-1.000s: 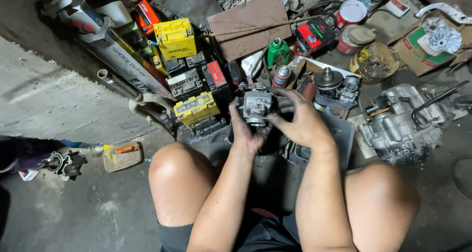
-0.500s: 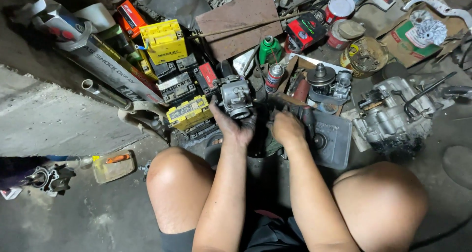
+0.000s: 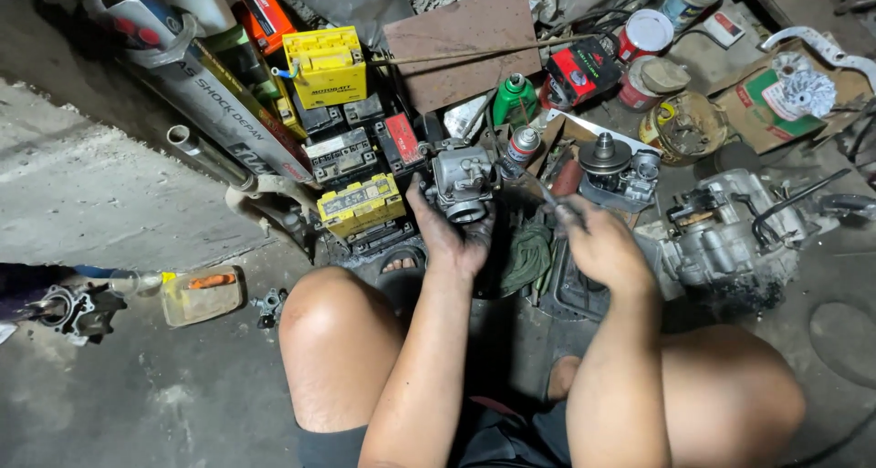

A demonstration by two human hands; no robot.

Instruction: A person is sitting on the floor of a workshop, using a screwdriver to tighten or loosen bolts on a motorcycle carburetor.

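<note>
My left hand (image 3: 453, 235) grips a grey metal carburetor (image 3: 459, 179) from below and holds it up over the floor in front of my knees. My right hand (image 3: 602, 244) is a short way to the right, fingers closed on a thin metal tool (image 3: 540, 187) whose tip points toward the carburetor. A dark tray (image 3: 570, 295) and a green rag (image 3: 526, 254) lie on the floor under both hands.
Yellow and black batteries (image 3: 358, 203) and boxes crowd the floor at the back left. An engine block (image 3: 730, 240) sits at right, cans (image 3: 644, 32) and a green bottle (image 3: 514, 98) behind. A small plastic container (image 3: 201, 293) and a metal part (image 3: 78, 308) lie at left.
My right hand has come off the carburetor, moved right and picked up the thin tool. My left hand alone now holds the carburetor.
</note>
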